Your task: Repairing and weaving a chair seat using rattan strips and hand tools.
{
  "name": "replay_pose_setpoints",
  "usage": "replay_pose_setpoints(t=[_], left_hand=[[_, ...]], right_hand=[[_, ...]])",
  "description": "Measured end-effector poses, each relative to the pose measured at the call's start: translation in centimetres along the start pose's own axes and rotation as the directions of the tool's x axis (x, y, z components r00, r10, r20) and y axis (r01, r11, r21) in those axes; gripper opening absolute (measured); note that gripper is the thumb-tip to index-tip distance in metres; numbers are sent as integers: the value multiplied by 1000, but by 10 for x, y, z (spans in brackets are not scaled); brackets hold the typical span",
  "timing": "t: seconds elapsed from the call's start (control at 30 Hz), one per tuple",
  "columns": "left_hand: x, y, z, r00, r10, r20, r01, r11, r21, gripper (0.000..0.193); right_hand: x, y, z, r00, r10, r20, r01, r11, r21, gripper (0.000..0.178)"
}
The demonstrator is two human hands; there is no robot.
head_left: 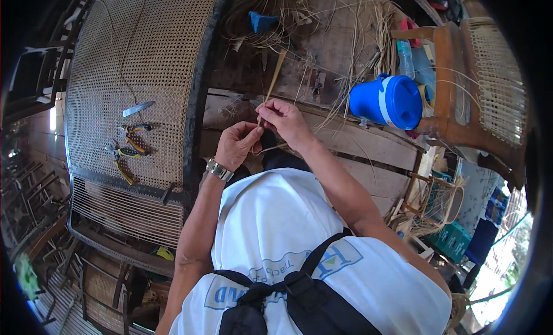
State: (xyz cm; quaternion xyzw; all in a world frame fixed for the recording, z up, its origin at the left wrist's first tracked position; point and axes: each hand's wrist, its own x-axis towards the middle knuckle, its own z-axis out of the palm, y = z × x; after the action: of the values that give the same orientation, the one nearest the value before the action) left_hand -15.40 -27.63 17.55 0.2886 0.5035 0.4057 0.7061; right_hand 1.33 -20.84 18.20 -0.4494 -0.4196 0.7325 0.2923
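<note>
Both my hands meet in front of my body, fingers pinched close together. A thin pale cane strand [277,73] runs up and away from my fingertips. My right hand [286,125] pinches it with thumb and forefinger. Just below and to the left, my left hand [237,144] is closed too, its fingertips near the same strand. To my left lies a dark-framed panel of woven cane [138,64]. On the weave rest a short metal blade [137,108] and two pairs of pliers with yellow handles, the upper pliers [136,142] and the lower pliers [122,165].
A blue water jug [386,102] with a white band lies on its side on wooden boards at the right. Beyond it stands a wooden chair [452,81] with partly woven cane. Loose cane strands [377,44] and a blue piece [262,21] are scattered at the far side.
</note>
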Motion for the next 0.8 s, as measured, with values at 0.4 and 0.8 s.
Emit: replay_pose_setpoints(t=[0.4,0.8], left_hand=[[31,-4,72,993,-117,16,118,989,-87,11],[202,111,169,832,550,-72,-441,734,516,45]], right_hand=[[-76,14,-57,995,89,-53,-75,971,226,33],[-101,62,-142,818,-121,-562,52,989,-138,18]])
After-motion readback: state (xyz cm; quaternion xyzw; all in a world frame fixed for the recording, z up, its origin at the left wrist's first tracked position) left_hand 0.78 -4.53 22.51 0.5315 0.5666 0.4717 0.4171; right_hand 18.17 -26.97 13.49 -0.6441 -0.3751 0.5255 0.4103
